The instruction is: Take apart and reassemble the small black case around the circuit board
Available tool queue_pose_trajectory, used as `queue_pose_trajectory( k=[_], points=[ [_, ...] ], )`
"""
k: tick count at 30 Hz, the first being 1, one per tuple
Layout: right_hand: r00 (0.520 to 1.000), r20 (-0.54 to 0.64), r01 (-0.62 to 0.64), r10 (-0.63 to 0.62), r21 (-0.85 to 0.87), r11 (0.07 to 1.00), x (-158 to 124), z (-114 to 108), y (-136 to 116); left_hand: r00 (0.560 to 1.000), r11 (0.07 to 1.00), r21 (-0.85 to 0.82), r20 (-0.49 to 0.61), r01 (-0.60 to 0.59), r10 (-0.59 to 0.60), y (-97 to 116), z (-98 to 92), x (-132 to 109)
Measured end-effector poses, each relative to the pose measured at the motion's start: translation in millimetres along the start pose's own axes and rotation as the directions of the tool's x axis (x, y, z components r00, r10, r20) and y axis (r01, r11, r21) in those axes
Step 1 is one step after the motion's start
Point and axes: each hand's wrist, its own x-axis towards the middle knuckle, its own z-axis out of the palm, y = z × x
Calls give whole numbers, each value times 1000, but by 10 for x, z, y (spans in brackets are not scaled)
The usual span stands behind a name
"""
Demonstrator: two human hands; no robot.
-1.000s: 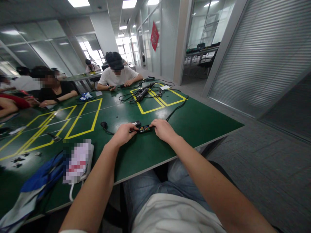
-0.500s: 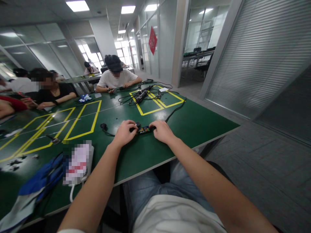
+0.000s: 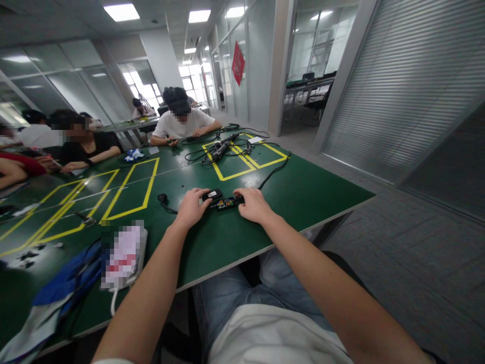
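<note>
Just below the frame's centre, on the green table [image 3: 303,197], the left hand [image 3: 191,207] pinches a small black adapter block [image 3: 212,194] between its fingertips. The right hand [image 3: 253,205] curls closed on the end of a black board with coloured sockets [image 3: 226,202], lying just beside the block. A black cable [image 3: 164,201] trails left.

Both forearms extend forward, converging. Left hand [image 3: 191,207] and right hand [image 3: 253,205] rest palm-down, fingers curled.
</note>
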Motion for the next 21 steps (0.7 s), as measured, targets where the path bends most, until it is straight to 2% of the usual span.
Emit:
queue_pose_trajectory(
  k=[3,6,10,21],
  points=[
    [1000,-2,-15,15,25,1000,9,0,5,991,989,-67,-9,-131,130,106,-32,-28],
    [1000,-5,-13,13,35,999,11,-3,6,980,979,-89,60,-184,190,168,-10,-49],
    [1000,0,-6,6,28,1000,9,-11,-3,970,980,-96,156,-176,189,183,73,-58],
    [1000,-25,-16,16,-4,1000,48,37,-24,970,983,-76,166,-165,176,138,99,-31]
  ],
)
